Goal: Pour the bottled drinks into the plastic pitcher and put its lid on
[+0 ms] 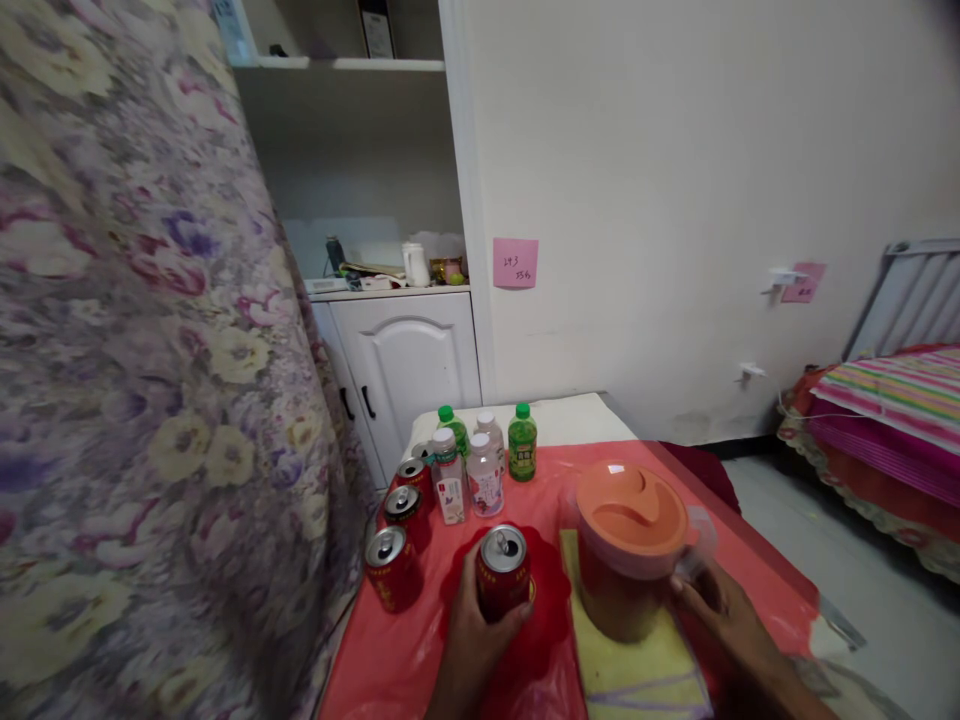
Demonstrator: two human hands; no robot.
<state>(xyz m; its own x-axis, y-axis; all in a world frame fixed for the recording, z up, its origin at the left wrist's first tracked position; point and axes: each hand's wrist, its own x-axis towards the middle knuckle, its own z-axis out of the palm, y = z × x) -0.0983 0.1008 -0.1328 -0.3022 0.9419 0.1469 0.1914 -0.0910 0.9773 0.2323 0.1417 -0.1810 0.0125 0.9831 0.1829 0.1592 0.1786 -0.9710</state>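
Note:
My left hand (480,625) wraps round a red drink can (504,585) with an opened silver top, held upright over a red scalloped plate (551,615). In my right hand (712,605) is the handle of a clear pitcher (619,595) with an orange lid (631,508). Dark liquid shows through the pitcher's wall. Below it lies a folded yellow cloth (637,675); whether the pitcher touches the cloth I cannot tell. Left of the plate stand several more red cans (394,570). Behind them are clear bottles with white caps (486,480) and green bottles (523,445).
A red cover (375,660) lies over the table. At the left hangs a floral curtain (150,400), beside a white cabinet (412,370) with shelves. The wall behind bears a pink note (515,263). A bed (892,400) stands at the far right.

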